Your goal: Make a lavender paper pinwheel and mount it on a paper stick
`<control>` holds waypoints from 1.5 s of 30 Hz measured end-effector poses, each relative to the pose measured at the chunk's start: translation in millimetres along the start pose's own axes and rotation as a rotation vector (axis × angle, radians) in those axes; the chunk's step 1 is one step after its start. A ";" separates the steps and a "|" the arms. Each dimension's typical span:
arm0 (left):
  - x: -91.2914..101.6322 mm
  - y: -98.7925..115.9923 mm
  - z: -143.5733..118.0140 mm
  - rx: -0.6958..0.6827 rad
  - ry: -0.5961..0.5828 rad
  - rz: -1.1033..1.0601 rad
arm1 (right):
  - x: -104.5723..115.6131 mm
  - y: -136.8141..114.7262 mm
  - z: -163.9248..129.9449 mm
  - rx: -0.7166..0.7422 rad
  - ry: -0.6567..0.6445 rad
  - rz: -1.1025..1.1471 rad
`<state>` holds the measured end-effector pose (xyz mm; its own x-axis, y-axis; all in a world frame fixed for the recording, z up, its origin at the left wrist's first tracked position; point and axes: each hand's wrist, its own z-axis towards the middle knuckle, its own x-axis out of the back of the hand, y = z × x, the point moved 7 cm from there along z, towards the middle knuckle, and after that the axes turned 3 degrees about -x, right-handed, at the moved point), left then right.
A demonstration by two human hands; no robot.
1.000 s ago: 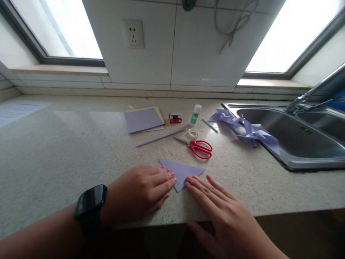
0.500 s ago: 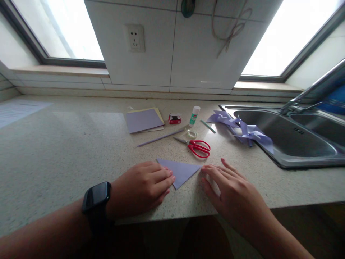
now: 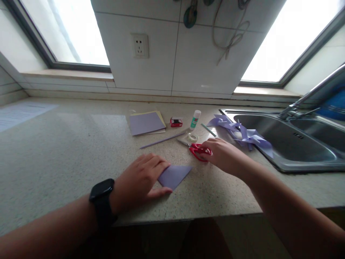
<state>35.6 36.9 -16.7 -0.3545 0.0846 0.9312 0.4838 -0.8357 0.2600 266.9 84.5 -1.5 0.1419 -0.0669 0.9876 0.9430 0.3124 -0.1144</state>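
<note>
A folded purple paper (image 3: 176, 175) lies on the counter near its front edge. My left hand (image 3: 145, 176) holds it down, with the fingers over its left part and the thumb by its lower corner. The hand covers the paper's left end. Over the red-handled scissors (image 3: 196, 149), my right hand (image 3: 218, 151) has its fingers closed on the handle loops. The scissors' blades point left and rest close to the counter. A roll of clear tape (image 3: 193, 137) lies just behind them.
Behind are a purple paper stick (image 3: 161, 139), a glue stick (image 3: 195, 120), a small red box (image 3: 176, 122), a green strip (image 3: 208, 129) and stacked paper sheets (image 3: 147, 123). Purple paper pinwheels (image 3: 246, 135) lie against the sink (image 3: 285, 169). A printed sheet (image 3: 24, 113) is at far left.
My right hand has moved from beside the paper, up to the scissors, and taken hold of their handles. The left hand's thumb has spread toward the paper's lower corner.
</note>
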 end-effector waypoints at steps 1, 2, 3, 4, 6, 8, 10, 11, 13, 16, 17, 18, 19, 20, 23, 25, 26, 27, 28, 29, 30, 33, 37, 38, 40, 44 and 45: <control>0.3 -1.0 -0.2 0.007 0.005 -0.018 | -0.5 0.0 0.4 0.005 -0.009 -0.001; 0.9 -2.2 -0.4 0.016 0.014 -0.040 | -0.6 -0.1 0.3 0.008 -0.016 0.000; 1.6 -3.4 -0.8 0.024 0.024 -0.065 | -0.2 -0.1 -0.1 0.009 -0.021 0.004; 2.1 -4.7 -1.3 0.034 0.034 -0.093 | 0.6 0.1 -0.7 0.009 -0.024 0.010; 3.2 -7.8 -2.5 0.057 0.049 -0.154 | 3.3 1.8 -2.7 0.002 -0.028 0.030; 3.7 -12.0 -3.8 0.091 0.060 -0.219 | 7.0 6.3 -5.3 -0.016 -0.027 0.054; 4.9 -17.6 -5.0 0.130 0.087 -0.279 | 10.8 12.7 -7.7 -0.042 -0.019 0.081; 5.6 -20.7 -5.4 0.149 0.107 -0.310 | 12.9 16.3 -8.4 -0.061 -0.010 0.110; 5.4 -27.8 -5.4 0.190 0.133 -0.390 | 16.7 22.2 -8.1 -0.090 0.012 0.208; -0.1 -40.2 -3.9 0.300 0.141 -0.667 | 22.9 24.1 -1.9 -0.108 0.050 0.361; -1.7 -44.0 -3.2 0.345 0.155 -0.799 | 25.0 22.2 1.7 -0.103 0.055 0.399; -2.7 -47.2 -2.5 0.389 0.180 -0.932 | 26.9 19.4 5.8 -0.097 0.055 0.451; -2.7 -49.8 -1.9 0.430 0.215 -1.054 | 28.2 15.6 10.3 -0.088 0.043 0.527; -2.2 -51.9 -1.5 0.469 0.252 -1.152 | 28.9 10.9 15.2 -0.075 0.021 0.626; -2.6 -56.4 -2.7 0.608 0.326 -1.332 | 26.8 -4.7 30.3 -0.033 -0.052 0.932; -5.6 -58.7 -4.8 0.700 0.353 -1.415 | 19.1 -13.5 41.0 -0.030 -0.089 1.064; -7.0 -59.9 -5.6 0.735 0.372 -1.453 | 13.0 -17.3 46.4 -0.038 -0.106 1.117; -8.1 -61.5 -6.1 0.763 0.396 -1.487 | 5.4 -21.3 51.5 -0.049 -0.132 1.163; -8.9 -63.6 -6.4 0.788 0.426 -1.511 | -2.1 -24.9 56.2 -0.061 -0.150 1.212; -9.2 -66.0 -6.4 0.809 0.456 -1.521 | -8.3 -27.9 60.2 -0.067 -0.150 1.232; -9.2 -68.5 -6.0 0.828 0.484 -1.518 | -13.5 -31.1 63.1 -0.065 -0.152 1.244; -7.8 -74.0 -1.6 0.848 0.550 -1.462 | -21.2 -35.3 64.9 -0.063 -0.129 1.264; -9.4 -70.9 10.4 0.806 0.619 -1.458 | -22.5 -34.9 57.1 -0.071 -0.091 1.325; -10.4 -69.0 13.7 0.797 0.641 -1.465 | -24.1 -36.0 54.9 -0.069 -0.103 1.339; -11.6 -64.9 20.2 0.778 0.688 -1.472 | -28.1 -39.0 51.6 -0.065 -0.131 1.358; -13.9 -58.3 31.2 0.757 0.753 -1.543 | -30.1 -35.5 50.8 -0.083 -0.074 1.386; -14.4 -57.4 33.0 0.748 0.762 -1.576 | -29.0 -32.3 51.4 -0.094 -0.038 1.393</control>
<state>39.3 101.5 -36.6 -0.8825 0.0294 -0.4694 -0.4612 0.1417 0.8759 216.8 125.0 -21.0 0.9614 0.2686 0.0596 0.0518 0.0358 -0.9980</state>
